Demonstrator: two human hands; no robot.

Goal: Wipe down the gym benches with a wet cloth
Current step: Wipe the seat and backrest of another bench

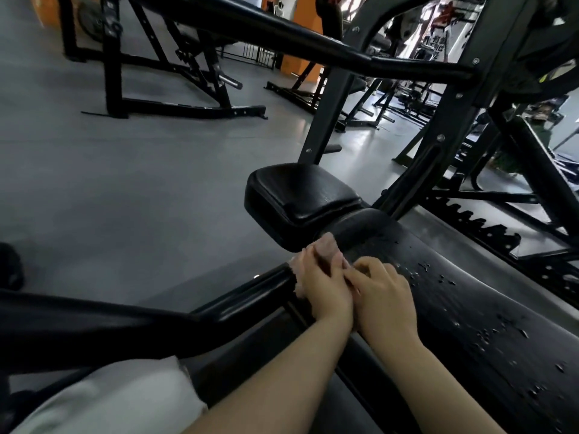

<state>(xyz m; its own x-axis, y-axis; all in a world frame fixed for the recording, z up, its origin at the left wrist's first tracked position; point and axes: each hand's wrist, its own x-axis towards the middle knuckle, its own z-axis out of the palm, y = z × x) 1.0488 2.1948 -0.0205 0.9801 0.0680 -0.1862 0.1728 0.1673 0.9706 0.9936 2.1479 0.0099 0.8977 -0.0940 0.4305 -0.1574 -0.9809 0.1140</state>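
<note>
Cloth (326,245) sat bunched at the wet surface's (470,308) edge, gripped by left hand (322,285) and right hand (383,292); squeezing there could have dripped water onto the floor (125,198).

A pale pink cloth (329,245) lies against the black padding of a bench (454,292), whose cracked surface shows dark flecks. The black seat pad (300,192) and black steel frames (329,45) stand on a grey floor (125,183), with orange panels (305,17) behind.
</note>
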